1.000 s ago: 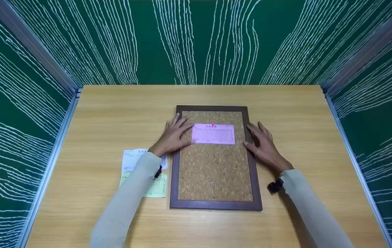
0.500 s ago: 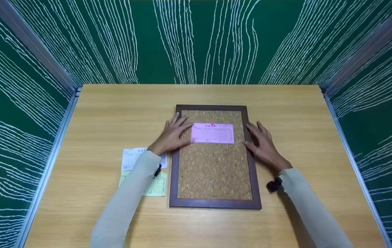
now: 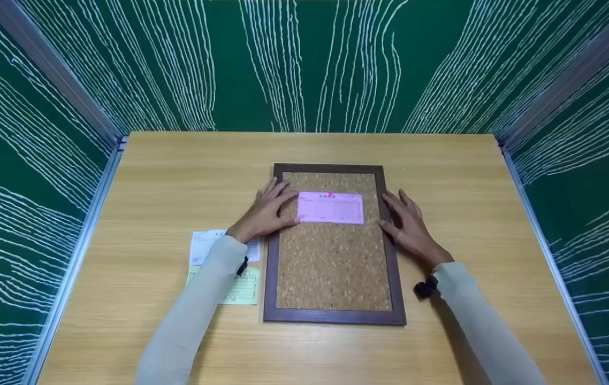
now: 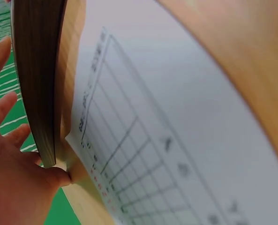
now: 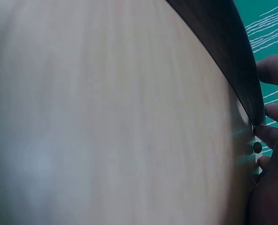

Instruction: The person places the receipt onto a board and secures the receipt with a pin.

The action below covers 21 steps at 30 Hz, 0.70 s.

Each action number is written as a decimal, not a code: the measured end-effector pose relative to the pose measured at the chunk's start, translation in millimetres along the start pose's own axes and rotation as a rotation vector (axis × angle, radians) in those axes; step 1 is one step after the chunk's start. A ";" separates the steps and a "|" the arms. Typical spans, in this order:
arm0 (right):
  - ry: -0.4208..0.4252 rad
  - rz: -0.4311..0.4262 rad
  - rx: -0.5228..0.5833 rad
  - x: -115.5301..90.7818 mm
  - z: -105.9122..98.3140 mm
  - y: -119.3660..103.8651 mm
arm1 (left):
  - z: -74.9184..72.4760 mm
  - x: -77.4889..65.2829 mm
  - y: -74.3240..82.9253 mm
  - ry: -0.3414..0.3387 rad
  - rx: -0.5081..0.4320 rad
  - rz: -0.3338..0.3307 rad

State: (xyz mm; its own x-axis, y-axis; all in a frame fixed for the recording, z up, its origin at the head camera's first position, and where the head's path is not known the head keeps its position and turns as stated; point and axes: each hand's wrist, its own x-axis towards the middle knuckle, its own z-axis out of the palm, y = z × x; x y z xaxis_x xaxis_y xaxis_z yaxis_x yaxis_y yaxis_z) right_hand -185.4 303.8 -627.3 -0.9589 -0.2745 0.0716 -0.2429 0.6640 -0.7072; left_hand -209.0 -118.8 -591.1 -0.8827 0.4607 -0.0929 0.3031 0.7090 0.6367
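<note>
A corkboard (image 3: 334, 267) with a dark brown frame lies flat on the table. On its upper half is a pink printed slip (image 3: 331, 208) with a small pinkish-red pin (image 3: 330, 193) at its top edge. My left hand (image 3: 267, 211) rests over the board's left side with fingers spread, thumb and forefinger tips right at the slip's left edge. Along the right side of the frame (image 3: 388, 240), my right hand (image 3: 409, 224) rests with its fingertips and thumb against the wood. In the right wrist view its fingers (image 5: 272, 111) show at the frame's edge.
Left of the board, partly under my left forearm, lie a white printed slip (image 3: 205, 246) and a green printed slip (image 3: 243, 289). The wooden table (image 3: 187, 176) is bounded by green panels (image 3: 315, 64) with white wavy lines at the back and both sides.
</note>
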 end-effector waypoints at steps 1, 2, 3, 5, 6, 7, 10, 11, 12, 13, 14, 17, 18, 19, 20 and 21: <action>-0.001 0.001 0.002 0.0 0.3 0.0 | -0.8 -2.0 0.0 0.004 -0.011 -0.006; -0.001 0.003 0.003 0.2 0.5 0.1 | -1.5 -3.9 -0.3 0.009 -0.019 -0.011; -0.002 0.006 0.003 0.3 0.5 -0.1 | -2.3 -6.1 -0.5 0.012 -0.027 -0.017; -0.005 0.010 0.004 0.4 0.4 -0.3 | -4.2 -10.5 -1.4 0.022 -0.043 -0.028; -0.006 0.010 0.006 0.5 0.6 -0.3 | -5.2 -12.9 -1.7 0.025 -0.050 -0.038; -0.004 0.012 0.004 0.1 0.2 0.1 | -6.2 -14.8 -1.6 0.027 -0.060 -0.048; -0.002 0.013 0.004 -1.0 -0.5 0.4 | -8.9 -19.8 -2.0 0.030 -0.085 -0.085; 0.000 0.012 0.005 -1.4 -0.7 0.0 | -9.8 -21.2 -2.0 0.031 -0.092 -0.093; 0.003 0.012 0.006 -1.6 -0.8 -0.2 | -10.6 -22.5 -2.2 0.031 -0.100 -0.100; 0.006 0.010 0.006 -1.7 -0.9 -0.3 | -11.4 -23.5 -2.6 0.034 -0.105 -0.102; 0.009 0.009 0.008 -1.9 -1.0 -0.6 | -12.3 -24.5 -3.0 0.037 -0.108 -0.099; 0.009 0.000 0.005 -1.0 -1.0 -1.1 | -14.9 -26.3 -5.2 0.064 -0.103 -0.051; 0.007 -0.001 0.003 -0.5 -1.0 -1.4 | -15.7 -27.2 -6.3 0.073 -0.094 -0.034; 0.005 -0.002 0.000 0.0 -0.7 -1.5 | -16.6 -28.3 -7.6 0.082 -0.083 -0.020; 0.002 -0.003 -0.001 0.5 -0.4 -1.7 | -17.6 -29.7 -8.7 0.088 -0.077 -0.011; -0.003 -0.003 -0.002 1.0 -0.3 -2.3 | -18.7 -31.4 -10.0 0.092 -0.076 -0.011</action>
State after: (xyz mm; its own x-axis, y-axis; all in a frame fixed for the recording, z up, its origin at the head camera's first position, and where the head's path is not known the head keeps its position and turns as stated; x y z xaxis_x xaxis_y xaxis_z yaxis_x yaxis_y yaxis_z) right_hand -185.9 302.2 -625.3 -0.9577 -0.2785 0.0719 -0.2462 0.6642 -0.7058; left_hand -191.0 -150.4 -580.3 -0.9160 0.3999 -0.0314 0.2685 0.6696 0.6925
